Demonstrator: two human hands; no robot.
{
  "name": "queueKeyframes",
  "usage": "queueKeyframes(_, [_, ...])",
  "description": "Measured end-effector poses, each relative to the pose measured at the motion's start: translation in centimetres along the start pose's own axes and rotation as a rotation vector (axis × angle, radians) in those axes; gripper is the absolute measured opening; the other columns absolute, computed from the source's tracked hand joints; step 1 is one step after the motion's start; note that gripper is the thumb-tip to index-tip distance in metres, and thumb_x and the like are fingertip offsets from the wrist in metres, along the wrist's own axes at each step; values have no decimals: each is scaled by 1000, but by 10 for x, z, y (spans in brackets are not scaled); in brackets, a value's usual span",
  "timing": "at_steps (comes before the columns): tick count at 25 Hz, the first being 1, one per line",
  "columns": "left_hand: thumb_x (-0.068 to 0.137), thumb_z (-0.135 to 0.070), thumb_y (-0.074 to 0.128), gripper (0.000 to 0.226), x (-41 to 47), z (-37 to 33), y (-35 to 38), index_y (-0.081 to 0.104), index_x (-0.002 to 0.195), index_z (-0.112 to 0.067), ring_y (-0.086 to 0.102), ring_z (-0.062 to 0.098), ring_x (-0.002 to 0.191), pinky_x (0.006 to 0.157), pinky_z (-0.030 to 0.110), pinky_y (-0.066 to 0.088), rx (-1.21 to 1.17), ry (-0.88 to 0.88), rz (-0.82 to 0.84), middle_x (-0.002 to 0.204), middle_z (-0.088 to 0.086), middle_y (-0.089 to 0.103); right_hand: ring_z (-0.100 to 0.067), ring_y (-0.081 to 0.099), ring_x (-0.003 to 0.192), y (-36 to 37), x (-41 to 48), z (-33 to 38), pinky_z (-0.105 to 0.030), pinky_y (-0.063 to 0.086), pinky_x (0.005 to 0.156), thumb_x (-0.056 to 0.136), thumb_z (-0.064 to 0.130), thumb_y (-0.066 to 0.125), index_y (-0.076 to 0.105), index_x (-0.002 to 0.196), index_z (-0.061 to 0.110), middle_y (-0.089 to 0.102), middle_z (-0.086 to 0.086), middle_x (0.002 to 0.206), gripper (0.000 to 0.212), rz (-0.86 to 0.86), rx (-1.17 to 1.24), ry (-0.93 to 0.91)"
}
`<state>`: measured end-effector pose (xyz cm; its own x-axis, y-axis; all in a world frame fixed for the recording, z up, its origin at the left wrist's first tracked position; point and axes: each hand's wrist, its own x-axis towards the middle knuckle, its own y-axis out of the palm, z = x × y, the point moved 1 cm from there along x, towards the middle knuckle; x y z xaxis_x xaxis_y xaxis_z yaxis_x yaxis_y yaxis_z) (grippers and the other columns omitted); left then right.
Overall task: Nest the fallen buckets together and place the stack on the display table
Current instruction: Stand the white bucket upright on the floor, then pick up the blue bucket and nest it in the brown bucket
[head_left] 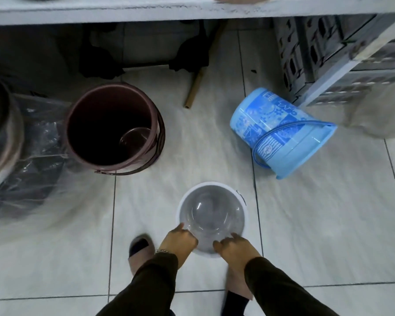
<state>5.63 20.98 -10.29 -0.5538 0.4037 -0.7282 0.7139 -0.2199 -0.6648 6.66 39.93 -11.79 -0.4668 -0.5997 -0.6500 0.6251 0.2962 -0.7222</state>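
Observation:
A white bucket (pixel 211 210) stands upright on the tiled floor right in front of me, its grey inside showing. My left hand (pixel 179 239) grips its near rim on the left, and my right hand (pixel 234 246) grips the near rim on the right. A blue patterned bucket (pixel 281 128) lies on its side at the right, mouth toward the lower right, handle draped over it. A maroon bucket (pixel 111 126) stands upright at the left with a small maroon scoop inside. The white display table's edge (pixel 146 10) runs across the top.
Plastic-wrapped dark goods (pixel 30 142) sit at the far left. Grey slotted crates (pixel 342 53) stand at the upper right beside the blue bucket. A cardboard tube (pixel 195 87) leans under the table. My feet (pixel 141 249) are just behind the white bucket.

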Motion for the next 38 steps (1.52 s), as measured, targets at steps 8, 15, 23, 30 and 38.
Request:
queueKeyframes(8, [89,-18,45,49,23,0,-97,57,132,-38,62,22,116,101,31,49,-475,-48,-208,131,-5,66,-24,36,145,-55,-61,-102,-43,19,124,95,41,42,43,146,20,50,-3,150,55,-309,103,-27])
queueKeyframes(15, [81,-37,69,40,142,-68,-183,66,119,-24,65,20,111,95,32,52,-787,-110,-421,122,-1,69,-43,39,141,-110,-66,-274,-57,29,117,73,-5,41,47,146,14,45,-18,152,76,-462,-243,484])
queueKeyframes(23, [78,-23,67,46,217,-140,-162,57,121,-14,53,26,123,102,25,40,-986,-34,-184,132,11,53,-53,67,101,-114,-39,-341,-63,52,93,69,11,84,71,110,12,70,-20,123,43,-309,-475,372])
queueKeyframes(30, [82,-13,65,69,140,-56,-191,36,143,-24,48,15,118,106,27,38,-1220,-315,-746,134,-3,48,-41,69,78,-211,-46,-324,-35,41,60,101,31,45,42,131,16,73,-17,93,33,-561,-75,592])
queueKeyframes(38, [96,-1,54,80,150,-45,-221,19,151,-48,50,38,124,91,58,50,-2005,-437,-551,131,2,43,-40,70,74,-175,-32,-305,-52,62,71,99,36,44,44,102,19,67,-16,95,17,-710,958,996])
